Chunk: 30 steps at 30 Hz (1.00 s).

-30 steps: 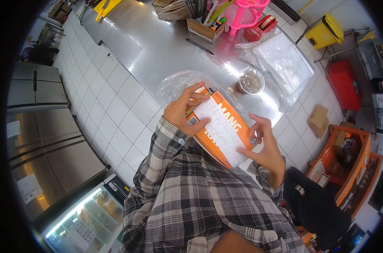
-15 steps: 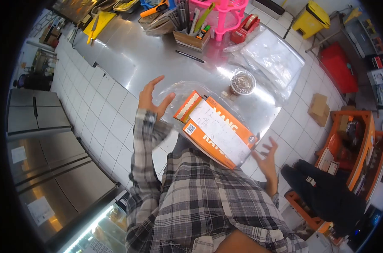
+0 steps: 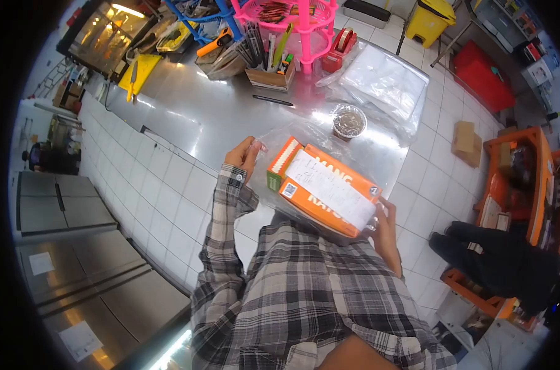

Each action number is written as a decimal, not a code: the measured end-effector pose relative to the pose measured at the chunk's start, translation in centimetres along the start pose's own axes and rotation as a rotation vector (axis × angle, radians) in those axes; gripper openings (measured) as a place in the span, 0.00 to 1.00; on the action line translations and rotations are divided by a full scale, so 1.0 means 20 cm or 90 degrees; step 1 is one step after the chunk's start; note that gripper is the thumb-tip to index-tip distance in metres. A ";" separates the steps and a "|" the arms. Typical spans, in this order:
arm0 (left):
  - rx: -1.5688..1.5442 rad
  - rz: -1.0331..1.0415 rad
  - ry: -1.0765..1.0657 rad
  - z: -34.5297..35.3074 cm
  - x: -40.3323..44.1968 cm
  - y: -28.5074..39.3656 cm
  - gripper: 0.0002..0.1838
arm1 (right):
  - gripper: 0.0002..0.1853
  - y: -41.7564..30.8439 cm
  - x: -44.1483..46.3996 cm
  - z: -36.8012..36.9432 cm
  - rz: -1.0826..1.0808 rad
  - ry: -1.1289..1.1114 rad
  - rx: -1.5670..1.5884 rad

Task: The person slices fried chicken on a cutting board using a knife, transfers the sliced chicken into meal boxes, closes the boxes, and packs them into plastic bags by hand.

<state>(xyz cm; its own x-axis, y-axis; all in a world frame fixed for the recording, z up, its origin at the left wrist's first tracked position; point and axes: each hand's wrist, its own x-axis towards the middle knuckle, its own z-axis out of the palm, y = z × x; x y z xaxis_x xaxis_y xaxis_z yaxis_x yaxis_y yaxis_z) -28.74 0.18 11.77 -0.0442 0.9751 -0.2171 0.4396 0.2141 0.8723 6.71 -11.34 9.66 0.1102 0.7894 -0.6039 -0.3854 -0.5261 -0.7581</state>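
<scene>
Head view. Bench [image 3: 175,126], shiny steel. At its near right corner: one orange box [image 3: 323,211], printed, white slip [image 3: 332,190] on top, clear plastic bag [image 3: 262,186] around its sides. Left hand [image 3: 243,155]: thumb and fingers pinching the bag's left edge. Right hand [image 3: 385,227]: fingers curled at the box's right end; cannot tell whether they grip the film.

Right edge: lidded cup [image 3: 349,121], stacked clear bags [image 3: 385,83]. Toward far edge: red tape dispenser [image 3: 340,52], pink rack [image 3: 306,37], pen holder [image 3: 271,79]; nearer, one black pen [image 3: 272,100]. Left end: yellow board [image 3: 145,71].

Room: white floor tiles [image 3: 425,163]; steel cabinets [image 3: 88,271], left; yellow bin [image 3: 429,23], cardboard carton [image 3: 466,145] and orange shelving [image 3: 542,185], right.
</scene>
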 end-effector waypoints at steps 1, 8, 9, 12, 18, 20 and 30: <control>-0.079 -0.002 -0.009 -0.01 -0.01 0.03 0.15 | 0.27 0.03 0.00 -0.03 -0.045 -0.014 -0.062; 0.058 0.182 -0.072 0.06 0.07 -0.14 0.25 | 0.14 -0.08 -0.11 -0.07 -0.340 0.229 -0.442; 0.208 0.190 -0.067 0.02 0.05 -0.12 0.30 | 0.14 -0.12 -0.15 -0.07 -0.343 0.262 -0.471; 0.344 0.114 -0.053 -0.08 -0.02 -0.05 0.34 | 0.14 -0.23 -0.22 -0.10 -0.370 0.284 -0.395; 0.319 0.167 -0.034 -0.12 -0.13 0.14 0.14 | 0.13 -0.37 -0.19 -0.06 -0.349 0.120 -0.055; 0.351 0.191 -0.016 -0.13 -0.23 0.34 0.11 | 0.13 -0.44 -0.19 -0.02 -0.374 0.094 -0.013; -0.090 0.270 0.104 -0.30 -0.19 0.61 0.12 | 0.17 -0.83 -0.36 0.00 -0.579 0.036 -0.258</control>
<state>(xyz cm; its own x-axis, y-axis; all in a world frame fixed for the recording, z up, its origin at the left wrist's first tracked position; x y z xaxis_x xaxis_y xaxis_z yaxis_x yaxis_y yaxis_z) -28.52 -0.65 25.80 -0.0325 0.9718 0.2335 0.3235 -0.2108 0.9224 12.30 -8.35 26.57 0.2561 0.9351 0.2449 0.2080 0.1942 -0.9587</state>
